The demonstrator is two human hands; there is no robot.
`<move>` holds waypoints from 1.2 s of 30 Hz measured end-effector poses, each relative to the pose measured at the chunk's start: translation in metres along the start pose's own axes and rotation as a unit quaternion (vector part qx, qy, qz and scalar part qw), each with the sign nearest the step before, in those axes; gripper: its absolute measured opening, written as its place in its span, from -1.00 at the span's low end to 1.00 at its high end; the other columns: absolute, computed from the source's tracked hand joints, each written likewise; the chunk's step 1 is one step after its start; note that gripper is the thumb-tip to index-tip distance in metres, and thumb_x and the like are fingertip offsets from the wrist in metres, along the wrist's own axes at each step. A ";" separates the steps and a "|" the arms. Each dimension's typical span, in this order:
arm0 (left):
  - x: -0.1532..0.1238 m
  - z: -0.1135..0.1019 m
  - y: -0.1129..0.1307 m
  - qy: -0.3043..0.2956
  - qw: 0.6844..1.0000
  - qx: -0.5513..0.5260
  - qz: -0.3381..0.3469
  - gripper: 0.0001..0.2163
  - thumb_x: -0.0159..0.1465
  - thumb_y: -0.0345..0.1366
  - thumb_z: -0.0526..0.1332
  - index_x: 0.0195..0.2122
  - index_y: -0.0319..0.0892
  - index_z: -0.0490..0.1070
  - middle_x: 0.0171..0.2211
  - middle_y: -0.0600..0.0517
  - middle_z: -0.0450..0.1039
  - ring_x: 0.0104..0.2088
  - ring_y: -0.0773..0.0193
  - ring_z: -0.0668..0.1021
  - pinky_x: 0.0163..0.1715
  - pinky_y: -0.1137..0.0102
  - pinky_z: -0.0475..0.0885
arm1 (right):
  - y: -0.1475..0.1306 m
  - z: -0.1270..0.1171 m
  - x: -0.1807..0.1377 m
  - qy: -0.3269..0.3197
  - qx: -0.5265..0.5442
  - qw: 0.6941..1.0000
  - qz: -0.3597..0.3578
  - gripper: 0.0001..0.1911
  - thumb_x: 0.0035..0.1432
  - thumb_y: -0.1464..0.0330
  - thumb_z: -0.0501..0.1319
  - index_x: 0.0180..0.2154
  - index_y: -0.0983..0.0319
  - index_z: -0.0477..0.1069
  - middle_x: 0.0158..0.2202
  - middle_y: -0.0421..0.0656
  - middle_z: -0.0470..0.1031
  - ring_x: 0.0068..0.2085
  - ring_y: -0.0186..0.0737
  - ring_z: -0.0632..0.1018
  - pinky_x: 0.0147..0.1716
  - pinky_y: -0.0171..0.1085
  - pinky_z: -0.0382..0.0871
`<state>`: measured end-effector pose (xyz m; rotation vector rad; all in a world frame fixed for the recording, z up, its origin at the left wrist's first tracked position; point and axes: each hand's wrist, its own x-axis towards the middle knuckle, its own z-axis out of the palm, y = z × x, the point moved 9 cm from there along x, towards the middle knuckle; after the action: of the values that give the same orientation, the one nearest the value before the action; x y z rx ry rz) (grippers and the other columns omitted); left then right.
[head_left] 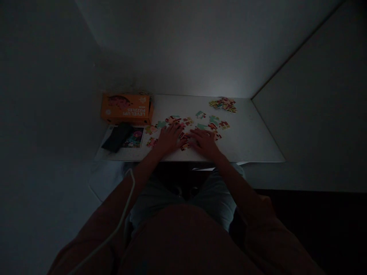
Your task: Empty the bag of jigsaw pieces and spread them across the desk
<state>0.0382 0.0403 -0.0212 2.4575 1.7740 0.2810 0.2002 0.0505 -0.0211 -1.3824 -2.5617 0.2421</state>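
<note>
The room is dim. My left hand lies flat, fingers spread, on the white table among loose colourful puzzle pieces. My right hand rests palm down beside it, fingers stretched over a small cluster of pieces between the two hands. Neither hand lifts anything. More pieces lie scattered just beyond the fingers.
An orange puzzle box stands at the table's back left. A dark phone-like object lies on a picture sheet at front left. A heap of pieces sits at the back right. Walls close in on both sides.
</note>
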 end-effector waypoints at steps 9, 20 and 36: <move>0.009 0.005 0.001 -0.030 1.000 -0.007 -0.003 -0.20 0.53 0.17 0.13 0.65 -0.14 0.01 0.65 -0.15 -0.10 0.63 -0.17 -0.02 0.60 -0.16 -0.17 | 0.012 -0.001 -0.022 0.028 -0.032 0.998 0.053 -0.44 0.60 0.07 0.02 0.49 -0.05 0.36 0.56 -0.19 0.24 0.53 0.11 0.28 0.50 0.22 0.08; -0.057 -0.021 -0.043 0.081 0.976 0.003 -0.204 -0.12 0.49 0.34 0.07 0.61 -0.19 0.08 0.64 -0.25 -0.10 0.62 -0.29 -0.01 0.57 -0.19 -0.06 | 0.030 -0.002 -0.029 0.091 -0.048 0.986 0.134 -0.27 0.54 -0.08 0.07 0.55 0.08 0.24 0.61 0.01 0.11 0.59 0.22 0.13 0.52 0.30 0.00; -0.003 -0.010 -0.027 0.042 0.992 0.019 -0.120 -0.05 0.43 0.40 0.11 0.66 -0.10 0.00 0.67 -0.15 -0.27 0.65 -0.24 -0.23 0.58 -0.15 -0.16 | 0.093 -0.012 -0.008 0.049 -0.043 0.981 0.184 0.00 0.36 -0.32 0.11 0.57 0.10 0.21 0.65 -0.02 -0.03 0.61 0.43 0.00 0.53 0.39 -0.06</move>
<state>0.0104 0.0457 -0.0170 2.2551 2.1027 0.3370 0.2820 0.0948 -0.0330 -1.8476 -2.2460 0.1195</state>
